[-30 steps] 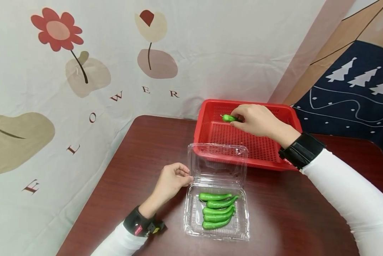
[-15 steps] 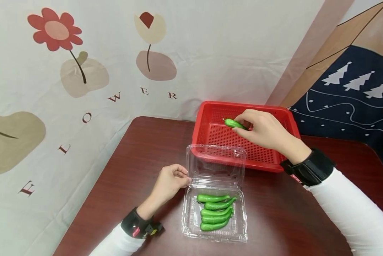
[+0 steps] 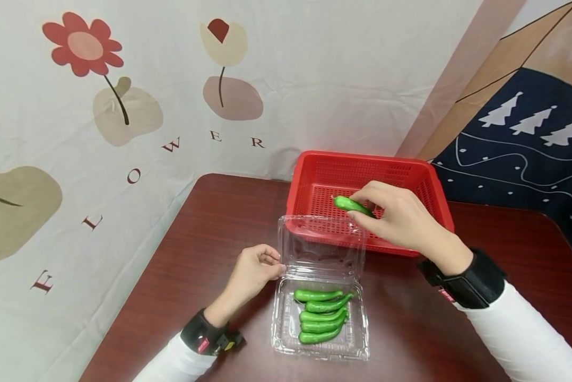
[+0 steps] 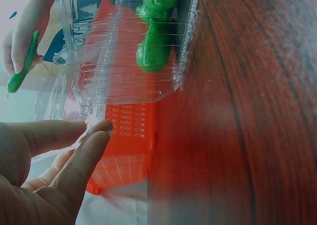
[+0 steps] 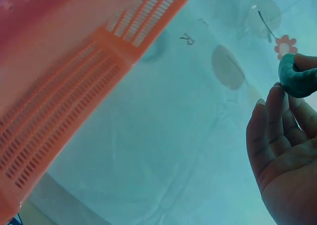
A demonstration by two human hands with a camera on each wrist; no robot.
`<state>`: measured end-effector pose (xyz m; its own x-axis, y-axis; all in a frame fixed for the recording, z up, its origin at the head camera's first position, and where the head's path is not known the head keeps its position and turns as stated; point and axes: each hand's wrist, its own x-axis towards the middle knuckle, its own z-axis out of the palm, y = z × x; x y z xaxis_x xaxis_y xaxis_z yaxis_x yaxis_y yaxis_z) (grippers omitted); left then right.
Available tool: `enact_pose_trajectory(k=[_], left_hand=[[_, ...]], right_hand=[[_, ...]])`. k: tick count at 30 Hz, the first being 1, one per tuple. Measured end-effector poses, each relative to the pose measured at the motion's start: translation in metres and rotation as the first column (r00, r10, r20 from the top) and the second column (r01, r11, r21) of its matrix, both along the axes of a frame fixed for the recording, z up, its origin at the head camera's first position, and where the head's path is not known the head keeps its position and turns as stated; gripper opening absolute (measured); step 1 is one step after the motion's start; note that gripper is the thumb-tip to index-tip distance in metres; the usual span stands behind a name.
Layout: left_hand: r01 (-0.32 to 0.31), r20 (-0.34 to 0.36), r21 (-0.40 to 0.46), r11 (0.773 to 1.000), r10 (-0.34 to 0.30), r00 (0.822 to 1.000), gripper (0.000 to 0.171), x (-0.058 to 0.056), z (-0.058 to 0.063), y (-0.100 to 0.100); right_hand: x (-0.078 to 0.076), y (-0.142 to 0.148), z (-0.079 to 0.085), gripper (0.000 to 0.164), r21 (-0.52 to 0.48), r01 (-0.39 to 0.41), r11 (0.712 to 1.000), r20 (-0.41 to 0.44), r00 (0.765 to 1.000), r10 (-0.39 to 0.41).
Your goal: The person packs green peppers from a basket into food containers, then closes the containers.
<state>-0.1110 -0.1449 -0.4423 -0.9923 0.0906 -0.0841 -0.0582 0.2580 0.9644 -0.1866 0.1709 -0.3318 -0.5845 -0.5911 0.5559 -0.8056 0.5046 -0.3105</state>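
Observation:
My right hand (image 3: 400, 215) pinches a green pepper (image 3: 347, 203) between thumb and fingers, above the near side of the red basket; the same pepper (image 5: 297, 79) shows at the right edge of the right wrist view. With thumb and fingertips, my left hand (image 3: 251, 271) pinches the left edge of the clear plastic clamshell box (image 3: 278, 339) near its hinge, also seen in the left wrist view. The box's lid (image 3: 321, 249) stands raised. Several green peppers (image 3: 321, 317) lie side by side in its base, stems mostly to the right.
A red slotted basket (image 3: 297, 185) stands at the back of the dark wooden table (image 3: 209, 212), behind the lid. A printed cloth (image 3: 314, 79) hangs behind the table and along its left side.
My right hand has moved with the pepper from over the basket's middle toward its near side and the lid. My left hand keeps its hold on the box.

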Motion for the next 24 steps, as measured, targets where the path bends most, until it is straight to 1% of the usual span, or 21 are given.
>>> enact_pose_trajectory(k=[4, 10, 15, 19, 24], left_hand=[[-0.001, -0.001, -0.008, 1.000, 0.001, 1.000, 0.019, -0.001, 0.001, 0.000], [0.000, 0.000, -0.006, 1.000, 0.000, 1.000, 0.019, 0.000, 0.001, 0.000], [-0.006, 0.003, -0.002, 1.000, 0.006, 1.000, 0.019, 0.001, 0.002, 0.000], [-0.005, 0.004, 0.000, 1.000, 0.005, 1.000, 0.020, 0.001, 0.002, 0.001], [-0.003, 0.010, 0.006, 1.000, 0.003, 1.000, 0.020, 0.000, 0.002, 0.002]], right_hand=[[0.011, -0.001, -0.005, 0.033, -0.013, -0.027, 1.000, 0.000, 1.000, 0.027], [0.026, -0.003, -0.014, 0.036, -0.024, -0.031, 0.999, 0.019, 0.999, 0.032], [0.037, -0.008, -0.026, 0.021, -0.045, -0.091, 0.995, 0.025, 0.995, 0.093], [0.047, -0.015, -0.038, 0.017, -0.060, -0.149, 0.987, 0.038, 0.988, 0.151], [0.060, -0.019, -0.051, 0.024, -0.043, -0.154, 0.987, 0.086, 0.984, 0.157]])
